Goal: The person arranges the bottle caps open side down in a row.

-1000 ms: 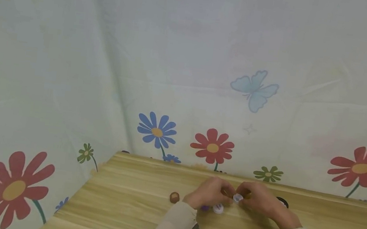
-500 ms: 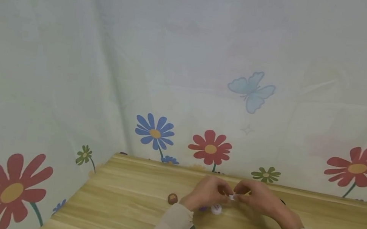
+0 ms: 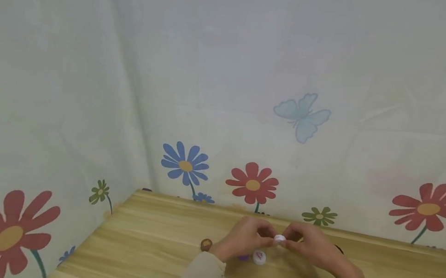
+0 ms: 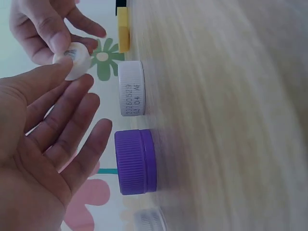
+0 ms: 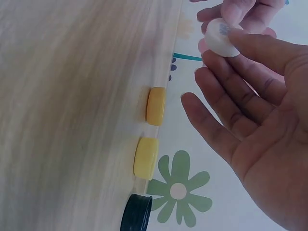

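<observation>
Raised above the table, a small round white bottle cap (image 3: pixel 279 238) with a faint printed mark is pinched by both hands. My left hand (image 3: pixel 244 236) grips its left edge between thumb and fingertips; my right hand (image 3: pixel 310 246) holds the opposite edge. In the left wrist view the cap (image 4: pixel 79 61) faces the camera, and the left hand's other fingers fan out loosely. Below the hands, a ribbed white bottle cap (image 4: pixel 131 89) stands beside a larger purple bottle cap (image 4: pixel 134 162). From the right wrist, the pinched cap (image 5: pixel 222 38) has the right thumb across it.
A brown bottle cap (image 3: pixel 206 245) lies left of the left hand on the wooden table (image 3: pixel 143 245). Behind the right hand are an orange cap (image 5: pixel 156 107), a yellow cap (image 5: pixel 146 159) and a dark cap (image 5: pixel 136 213). A flowered cloth (image 3: pixel 221 87) hangs beyond the table.
Both hands have kept their pinch while turning the small white cap, which now shows a flatter side. In the head view everything has shifted slightly left and down.
</observation>
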